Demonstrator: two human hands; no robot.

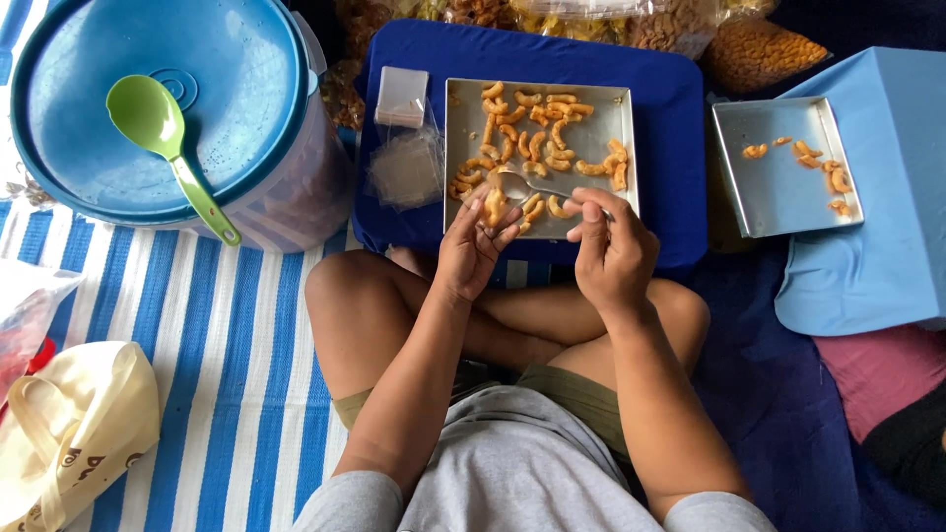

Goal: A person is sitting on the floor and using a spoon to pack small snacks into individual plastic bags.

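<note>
Spoon [532, 183] in right hand [613, 251] (above tray [621, 108])

Spoon [537, 185] handle hidden inside right hand [613, 254]. Small clear bag [494, 205] in left hand [473, 248] mostly covered by fingers. Blue lidded tub [158, 108] cut by top edge.

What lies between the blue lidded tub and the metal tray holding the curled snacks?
In the head view, a stack of small clear plastic bags lies between the tub and the tray, on the blue board.

Green ladle [158, 128] on blue lid [236, 69], cloth bag [74, 424] nearby.
</note>
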